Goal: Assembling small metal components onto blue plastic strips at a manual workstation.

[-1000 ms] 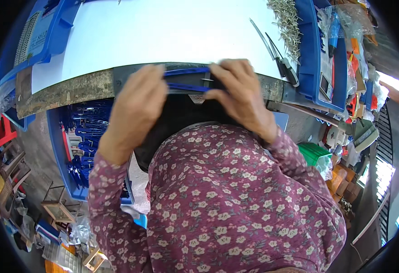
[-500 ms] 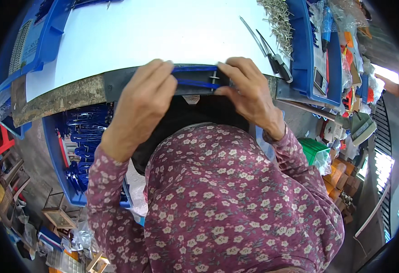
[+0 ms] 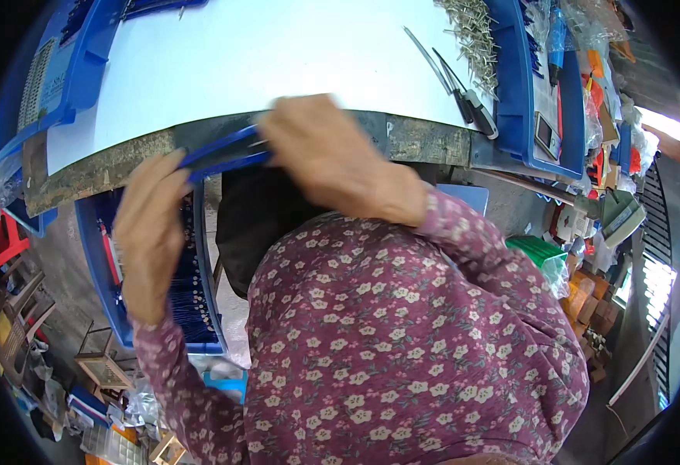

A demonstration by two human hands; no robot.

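A pair of long, narrow blue strips [image 3: 220, 161] stretches between my hands at the near edge of the bench. My left hand [image 3: 150, 229] pinches its left end, above a blue crate. Closed over the other end is my right hand [image 3: 324, 151], back upward and blurred by motion, hiding what lies beneath its fingers. A thin bit of metal [image 3: 258, 142] shows beside the right fingertips. The strips tilt, lower on the left.
Small metal rivet-like pins [image 3: 471, 39] lie heaped at the far right of the white bench top [image 3: 247, 58], near a dark-handled pointed tool [image 3: 475, 112]. Blue trays [image 3: 514, 85] flank it. Below the left edge, a blue crate [image 3: 107, 294] holds many blue pieces.
Both hands and the blue strips have moved left. The strips went from nearly level to tilted down at the left. My right hand has turned over its end, covering most of the metal bit.
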